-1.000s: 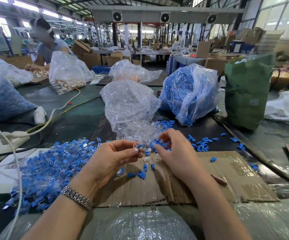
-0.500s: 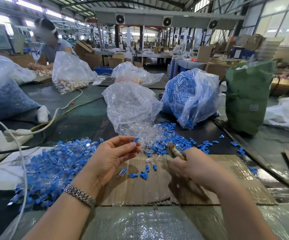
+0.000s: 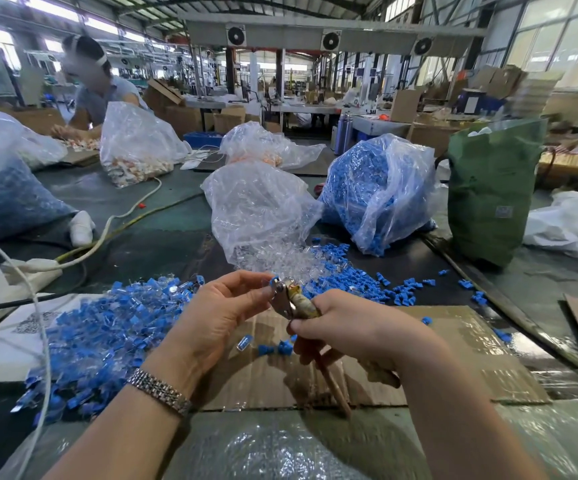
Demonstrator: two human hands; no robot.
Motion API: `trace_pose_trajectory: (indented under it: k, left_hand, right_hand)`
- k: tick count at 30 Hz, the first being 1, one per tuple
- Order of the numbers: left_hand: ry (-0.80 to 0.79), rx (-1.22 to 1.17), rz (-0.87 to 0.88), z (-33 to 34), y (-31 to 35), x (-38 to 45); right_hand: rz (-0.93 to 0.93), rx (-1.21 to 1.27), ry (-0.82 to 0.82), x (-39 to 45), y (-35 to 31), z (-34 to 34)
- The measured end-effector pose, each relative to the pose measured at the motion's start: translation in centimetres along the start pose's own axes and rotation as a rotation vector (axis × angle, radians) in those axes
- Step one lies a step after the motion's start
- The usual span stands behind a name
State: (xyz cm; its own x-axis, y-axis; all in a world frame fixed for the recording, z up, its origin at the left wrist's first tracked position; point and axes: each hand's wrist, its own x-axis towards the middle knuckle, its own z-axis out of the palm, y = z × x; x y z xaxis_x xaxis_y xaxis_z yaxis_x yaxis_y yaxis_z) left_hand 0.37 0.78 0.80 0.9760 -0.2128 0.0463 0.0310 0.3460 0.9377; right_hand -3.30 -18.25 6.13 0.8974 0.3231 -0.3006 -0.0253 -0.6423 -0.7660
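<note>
My left hand [image 3: 221, 313] pinches a small blue and clear plastic part [image 3: 273, 281] between thumb and fingertips. My right hand [image 3: 346, 327] grips worn pliers [image 3: 289, 299] by their handles, and the metal jaws touch that part. Both hands hover over a cardboard sheet [image 3: 453, 358]. A heap of assembled blue and clear parts [image 3: 107, 327] lies to the left. Loose blue caps [image 3: 349, 278] and clear shells [image 3: 280, 261] spill out just beyond my hands.
A clear bag of shells [image 3: 259, 209], a bag of blue caps [image 3: 381, 188] and a green sack [image 3: 492, 188] stand behind. White cables [image 3: 107, 226] and a power strip [image 3: 31, 268] lie at left. Another person [image 3: 100, 88] works at the far left.
My right hand left the loose parts, took up the pliers and brought their jaws to the part that my left hand pinches. The left hand stayed roughly in place.
</note>
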Motion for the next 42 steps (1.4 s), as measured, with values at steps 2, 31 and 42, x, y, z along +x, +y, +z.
trace_pose_trajectory:
  k: [2, 31, 42]
  left_hand:
    - [0.009, 0.042, 0.002, 0.1, 0.0, -0.1]
    - [-0.105, 1.433, 0.494, 0.7, -2.8, 1.0]
    - [-0.123, 1.515, 0.408, 0.8, -2.8, 0.7]
  right_hand:
    - [0.000, 0.010, -0.004, 0.1, 0.2, 0.3]
    - [0.447, -0.662, 0.525, -0.1, 6.1, -0.5]
    - [0.094, -0.631, 0.450, 3.1, 2.6, 2.2]
